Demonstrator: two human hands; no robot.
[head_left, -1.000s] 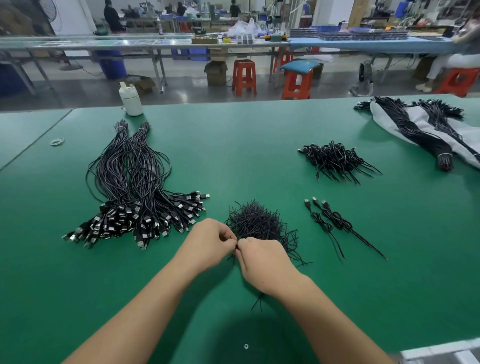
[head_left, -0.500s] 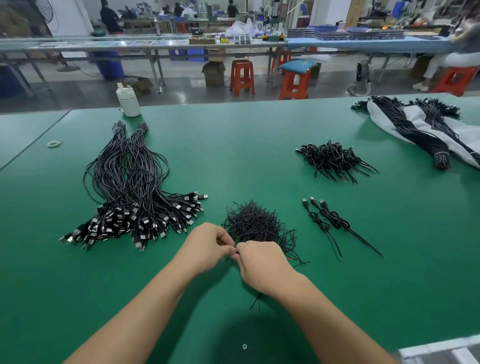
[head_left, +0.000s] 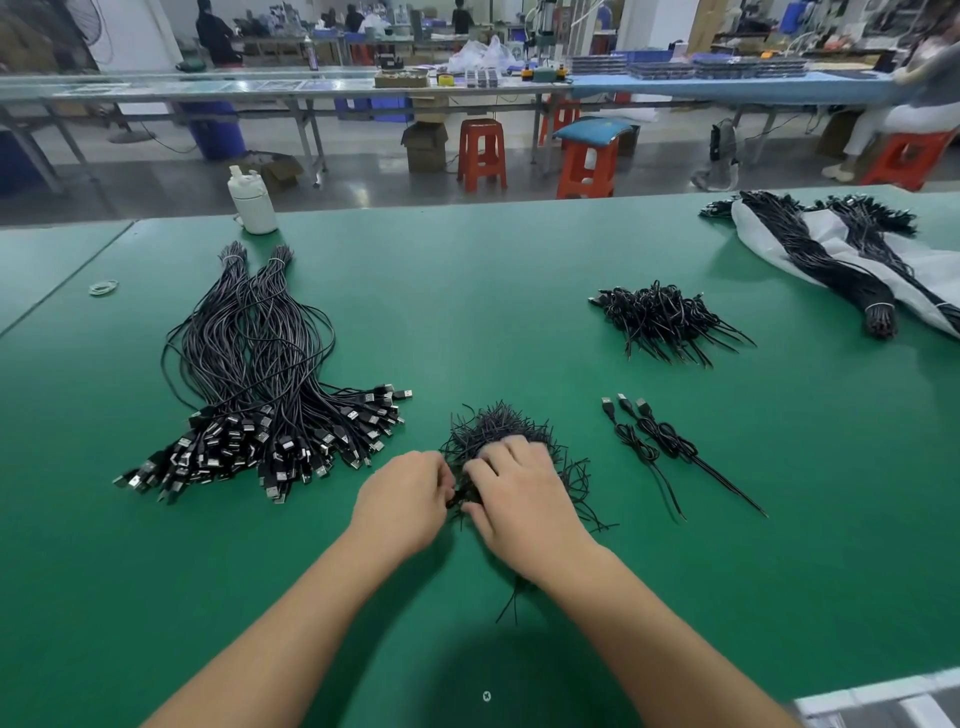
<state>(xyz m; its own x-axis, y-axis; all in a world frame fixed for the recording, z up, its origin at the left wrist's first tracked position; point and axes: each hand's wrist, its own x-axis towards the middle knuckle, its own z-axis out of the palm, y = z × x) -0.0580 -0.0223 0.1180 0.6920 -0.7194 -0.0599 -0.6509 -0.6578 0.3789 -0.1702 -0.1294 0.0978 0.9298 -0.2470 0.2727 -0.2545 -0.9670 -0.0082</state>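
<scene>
Looking across the green desk (head_left: 519, 291), we start at its left edge, where a loose rubber band (head_left: 104, 287) lies alone. A white bottle (head_left: 253, 205) stands at the far edge. In front of it a big bundle of USB cables (head_left: 249, 374) fans toward us, plugs pointing at the near edge. Mid-desk sits the pile of black twist ties (head_left: 498, 423). Next come three knotted cables (head_left: 649, 441) side by side, with a heap of tied cables (head_left: 660, 322) beyond them. At the far right corner a white bag (head_left: 930, 270) carries more long bundles. Behind the desk the room shows long benches, red stools (head_left: 481, 153) and a few people, blurred.

Our left hand (head_left: 402, 501) comes in from the near edge, knuckles up, fingers curled together and pinching a few strands at the pile's left side. Our right hand (head_left: 519, 501) rests on the pile's near half, fingers nearly straight and slightly apart, thumb turned toward the left hand. Both bare forearms converge on the pile.
</scene>
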